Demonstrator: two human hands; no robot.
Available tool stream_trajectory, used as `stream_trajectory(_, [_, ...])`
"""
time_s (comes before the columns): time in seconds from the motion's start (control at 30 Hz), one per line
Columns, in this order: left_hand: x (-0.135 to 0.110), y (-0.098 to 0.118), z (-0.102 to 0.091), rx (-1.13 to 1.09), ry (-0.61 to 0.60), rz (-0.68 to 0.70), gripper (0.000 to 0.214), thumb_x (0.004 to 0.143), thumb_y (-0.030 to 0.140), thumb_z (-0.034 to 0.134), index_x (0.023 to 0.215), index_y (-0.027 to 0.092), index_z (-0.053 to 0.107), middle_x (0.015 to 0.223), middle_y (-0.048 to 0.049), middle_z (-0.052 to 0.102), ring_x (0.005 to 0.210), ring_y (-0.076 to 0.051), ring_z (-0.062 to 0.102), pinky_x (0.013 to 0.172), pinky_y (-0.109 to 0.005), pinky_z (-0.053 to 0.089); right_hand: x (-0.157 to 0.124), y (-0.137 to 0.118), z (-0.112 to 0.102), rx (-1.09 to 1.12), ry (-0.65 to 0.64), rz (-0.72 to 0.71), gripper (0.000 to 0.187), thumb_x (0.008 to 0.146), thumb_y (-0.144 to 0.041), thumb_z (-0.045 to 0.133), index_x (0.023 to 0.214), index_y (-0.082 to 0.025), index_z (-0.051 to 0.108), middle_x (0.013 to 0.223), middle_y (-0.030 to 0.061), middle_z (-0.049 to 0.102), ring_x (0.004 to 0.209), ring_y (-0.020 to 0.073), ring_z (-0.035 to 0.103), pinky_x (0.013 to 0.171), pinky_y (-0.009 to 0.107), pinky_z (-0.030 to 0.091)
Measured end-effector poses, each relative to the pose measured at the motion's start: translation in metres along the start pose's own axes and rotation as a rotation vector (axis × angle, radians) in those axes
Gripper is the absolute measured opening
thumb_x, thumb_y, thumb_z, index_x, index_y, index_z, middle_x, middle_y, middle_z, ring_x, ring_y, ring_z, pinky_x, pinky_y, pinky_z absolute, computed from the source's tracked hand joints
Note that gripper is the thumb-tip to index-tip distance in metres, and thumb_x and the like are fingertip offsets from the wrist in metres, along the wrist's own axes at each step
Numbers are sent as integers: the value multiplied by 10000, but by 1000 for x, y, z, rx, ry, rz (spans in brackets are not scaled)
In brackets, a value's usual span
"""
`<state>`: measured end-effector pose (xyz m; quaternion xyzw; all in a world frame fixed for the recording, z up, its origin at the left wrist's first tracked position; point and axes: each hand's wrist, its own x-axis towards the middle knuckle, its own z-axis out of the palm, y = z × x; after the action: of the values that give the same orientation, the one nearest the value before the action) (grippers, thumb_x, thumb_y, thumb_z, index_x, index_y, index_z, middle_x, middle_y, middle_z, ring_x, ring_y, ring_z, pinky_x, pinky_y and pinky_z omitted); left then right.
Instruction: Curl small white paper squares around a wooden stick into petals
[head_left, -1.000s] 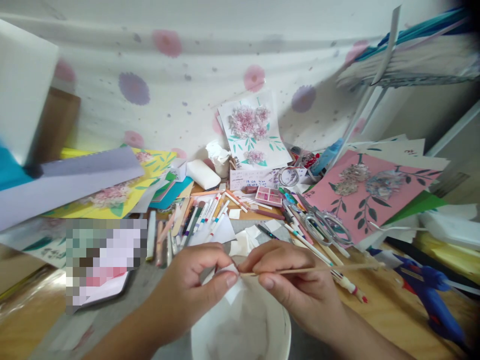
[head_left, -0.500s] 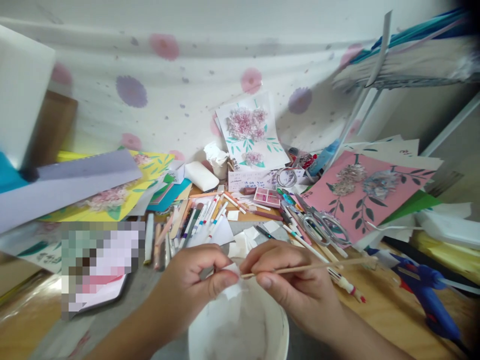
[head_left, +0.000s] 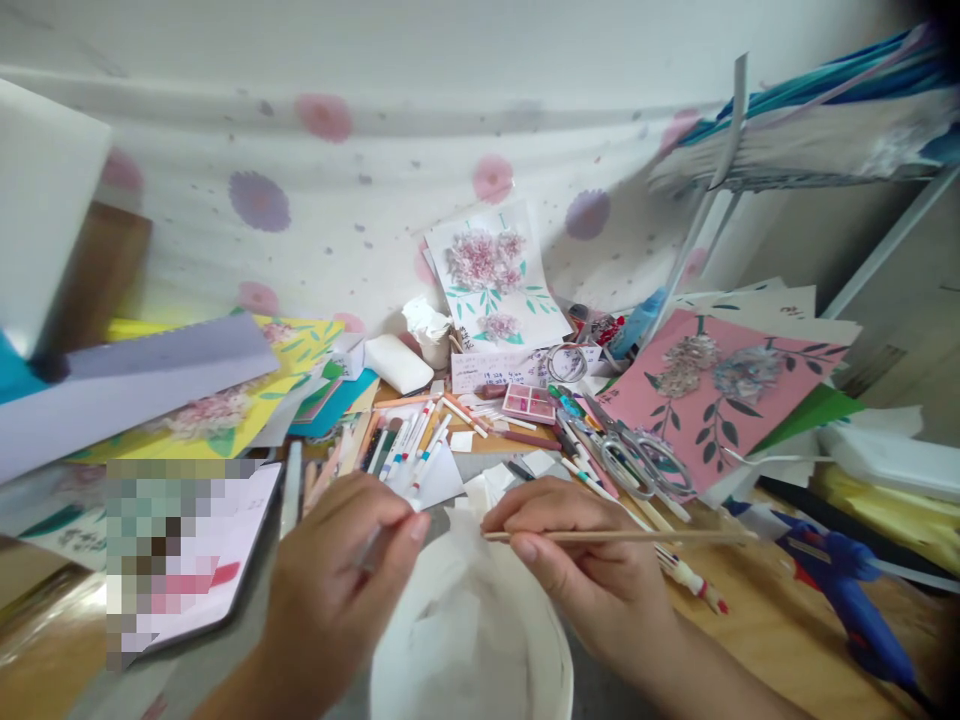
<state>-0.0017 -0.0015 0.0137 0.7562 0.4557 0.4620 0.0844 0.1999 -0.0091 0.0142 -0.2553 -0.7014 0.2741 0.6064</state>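
1. Left hand (head_left: 337,590): low, left of centre. Thumb and forefinger are drawn together beside the paper; what lies between them is too blurred to name.
2. Felt-tip pens (head_left: 405,440): a loose row on the table behind the left hand, apart from it.
3. White tissue paper (head_left: 450,610): crumpled and thin, lying in the bowl. Its upper edge rises toward the stick's near tip, between the two hands.
4. White bowl (head_left: 559,650): directly below both hands, rim partly cut off by the bottom edge of the view.
5. Right hand (head_left: 592,570): thumb and forefinger pinch the stick close to its near end, other fingers curled beneath.
6. Wooden stick (head_left: 622,536): slender and level, its tip at the tissue and its far end pointing right over the clutter.
7. Scissors (head_left: 637,460): clear-handled, behind the right hand, untouched.
8. Pink flower card (head_left: 712,390): propped at the right rear.
9. Blue glue gun (head_left: 847,600): on the wooden table (head_left: 765,640), far right, well apart.

Handling note, as a judgement: tissue this thin probably tears if pulled, so light tension from the left fingers suits it. The stick is best kept level and gripped near the tip for control, with the work held over the bowl, clear of the pens and scissors
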Motion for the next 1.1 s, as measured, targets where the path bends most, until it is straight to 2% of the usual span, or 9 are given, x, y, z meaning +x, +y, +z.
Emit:
stream_trajectory(0.1, [-3,7,4,-66,-153,64,165,873,154,522,734,201,596,701,-3,585,686,-179,567,679,-314,416,0,-1,2,10,-40,-8,136,861,-98,624,876,-193,721,831,81,753,754,192,721,682,302,574])
stream_trajectory(0.17, [-4,7,6,-102,-209,70,108,854,169,560,768,202,616,724,-6,615,703,-185,590,669,-310,429,0,-1,3,25,-57,-9,150,864,-106,628,897,-217,722,844,70,753,758,194,720,676,306,578])
stream_trajectory(0.27, [-5,4,8,-133,-214,66,85,826,177,596,745,202,594,709,2,612,687,-181,594,632,-290,434,-1,-1,5,47,-74,-26,192,851,-89,648,946,-238,723,861,63,755,788,195,726,693,309,584])
stream_trajectory(0.4, [-4,2,9,-149,-225,51,140,834,154,560,702,198,576,674,9,588,656,-168,587,616,-276,430,-2,1,7,34,-93,-58,255,845,-61,640,991,-254,719,882,58,758,812,186,728,707,303,590])
stream_trajectory(0.5, [-4,2,9,-149,-244,33,190,856,145,514,686,195,582,652,9,570,643,-163,583,612,-273,425,-2,2,7,27,-73,-47,201,845,-75,644,947,-224,731,856,67,761,788,187,728,700,301,587])
stream_trajectory(0.7, [-1,-3,7,-133,-243,-54,228,863,172,495,652,192,579,627,13,571,614,-158,574,610,-268,414,3,4,-5,13,-13,63,121,843,-110,663,857,-187,756,795,78,759,750,194,724,674,301,584])
stream_trajectory(0.97, [8,-7,-4,-214,-280,-188,226,817,201,496,591,201,505,607,24,527,577,-152,523,546,-251,384,8,17,-24,240,98,220,105,859,-227,697,792,-203,775,779,63,744,729,189,690,637,307,574])
stream_trajectory(1.03, [9,-6,-5,-203,-299,-128,214,797,173,502,585,198,513,601,23,528,590,-155,532,568,-258,387,9,16,-28,311,64,253,89,854,-234,705,792,-201,760,771,55,737,704,176,676,624,298,561])
stream_trajectory(1.1, [10,-5,-6,-205,-363,-2,190,779,146,511,600,193,557,601,19,541,613,-159,544,620,-276,397,10,12,-30,341,-80,293,93,854,-246,703,784,-195,737,750,49,726,688,169,663,614,290,544])
